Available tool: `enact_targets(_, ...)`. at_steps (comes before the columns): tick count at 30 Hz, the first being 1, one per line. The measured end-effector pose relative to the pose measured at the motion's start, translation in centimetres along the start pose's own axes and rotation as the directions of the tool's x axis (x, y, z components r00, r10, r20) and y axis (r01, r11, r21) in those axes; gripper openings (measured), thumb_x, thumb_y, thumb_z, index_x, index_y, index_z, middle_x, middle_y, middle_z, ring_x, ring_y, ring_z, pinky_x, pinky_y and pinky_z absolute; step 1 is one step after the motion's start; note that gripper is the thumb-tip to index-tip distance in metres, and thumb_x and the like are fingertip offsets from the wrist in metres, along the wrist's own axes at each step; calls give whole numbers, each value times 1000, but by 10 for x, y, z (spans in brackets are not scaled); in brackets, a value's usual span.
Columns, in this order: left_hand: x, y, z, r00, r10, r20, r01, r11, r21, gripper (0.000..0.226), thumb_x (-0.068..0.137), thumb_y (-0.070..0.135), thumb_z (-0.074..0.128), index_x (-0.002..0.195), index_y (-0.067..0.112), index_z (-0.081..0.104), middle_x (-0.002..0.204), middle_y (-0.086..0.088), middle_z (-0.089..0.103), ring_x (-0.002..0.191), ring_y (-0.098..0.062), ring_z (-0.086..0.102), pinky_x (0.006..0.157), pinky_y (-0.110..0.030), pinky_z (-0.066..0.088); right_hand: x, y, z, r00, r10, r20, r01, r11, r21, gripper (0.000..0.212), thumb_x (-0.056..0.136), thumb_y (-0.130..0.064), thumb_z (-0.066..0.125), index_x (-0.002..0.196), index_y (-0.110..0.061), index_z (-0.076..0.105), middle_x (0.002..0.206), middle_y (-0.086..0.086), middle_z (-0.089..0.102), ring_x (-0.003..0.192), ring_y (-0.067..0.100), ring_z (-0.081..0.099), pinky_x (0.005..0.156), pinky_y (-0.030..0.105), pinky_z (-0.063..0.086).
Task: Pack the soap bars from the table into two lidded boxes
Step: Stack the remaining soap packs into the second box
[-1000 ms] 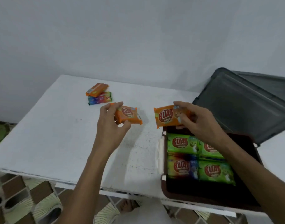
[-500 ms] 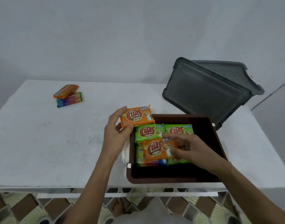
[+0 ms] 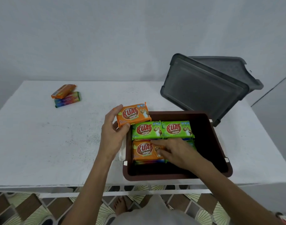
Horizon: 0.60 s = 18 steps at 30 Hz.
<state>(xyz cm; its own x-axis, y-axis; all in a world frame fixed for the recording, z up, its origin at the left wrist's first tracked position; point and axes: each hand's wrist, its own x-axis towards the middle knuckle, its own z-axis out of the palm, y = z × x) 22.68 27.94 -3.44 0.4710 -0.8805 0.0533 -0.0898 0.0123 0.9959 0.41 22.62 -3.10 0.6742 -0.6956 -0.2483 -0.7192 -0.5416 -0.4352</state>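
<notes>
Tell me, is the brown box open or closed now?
Open. The brown box has no lid on it, and its soap bars show inside; a grey lid leans behind it.

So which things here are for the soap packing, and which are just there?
For the packing:
- orange bar in left hand
- orange bar under right hand
- green bars
- brown box
- grey lids
- two bars far left

Just there:
- white table
- patterned floor

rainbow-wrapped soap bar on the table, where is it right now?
In the head view, the rainbow-wrapped soap bar lies at the white table's far left, partly under an orange-wrapped soap bar, well apart from the brown plastic box.
</notes>
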Motion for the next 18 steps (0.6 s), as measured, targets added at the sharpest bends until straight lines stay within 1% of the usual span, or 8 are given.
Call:
enact_targets(4,-5,7,1,999,-12,45,14,999,-36,53,91,2,61,125,42,53,138,3,49,117,-14,57,78,-21,55,-6,-6,-19,971,2,-240,33,989,144,30,98,-35,51,126,-28,61,86,-2,73,67,9,65,58,25,55)
enact_targets(5,-7,10,2,997,-20,72,24,998,-51,53,91,2,61,126,41,53,138,2,49,116,-14,58,76,-21,56,-7,-7,-26,947,43,-319,35,971,236,26,98,-32,52,122,-27,61,77,0,71,64,12,65,56,25,55)
enact_targets(7,-12,15,6,987,-40,157,56,994,-97,52,91,2,61,129,37,53,137,-1,50,113,-14,61,74,-25,57,-8,-9,-39,911,139,-388,70,875,480,25,96,-31,55,121,-30,57,80,0,70,72,14,68,63,29,59)
enact_targets(10,-17,23,17,944,-44,327,88,989,-122,54,88,8,67,133,34,52,134,-3,51,116,-20,60,79,-36,59,-9,-12,-49,961,205,-185,51,525,849,36,95,-28,57,130,-33,52,104,-1,71,92,16,72,77,35,61)
enact_targets(12,-19,26,24,915,-30,402,63,996,-70,56,86,14,70,134,35,50,134,1,51,117,-19,58,85,-42,57,-12,-11,-48,975,207,-80,23,263,965,34,94,-19,59,128,-27,59,118,5,66,102,26,70,83,41,60)
enact_targets(13,-19,27,26,908,-17,419,23,1000,-9,57,86,16,70,135,37,48,134,4,50,118,-16,58,87,-42,57,-14,-8,-47,974,220,-62,22,181,983,32,94,-16,59,125,-23,61,122,9,64,105,29,69,84,41,59)
enact_targets(15,-17,28,27,900,34,435,-125,976,181,59,86,28,71,136,41,43,135,12,47,119,-8,54,90,-38,56,-21,-1,-48,966,251,-67,27,158,987,31,92,-13,61,122,-19,64,121,11,65,105,30,68,83,39,60)
enact_targets(18,-13,20,21,891,126,435,-329,840,431,56,84,52,61,136,41,45,141,19,39,129,-1,40,102,-40,47,-38,16,-56,961,262,-89,-3,333,943,28,90,-17,62,117,-19,67,114,6,70,105,25,69,81,38,60)
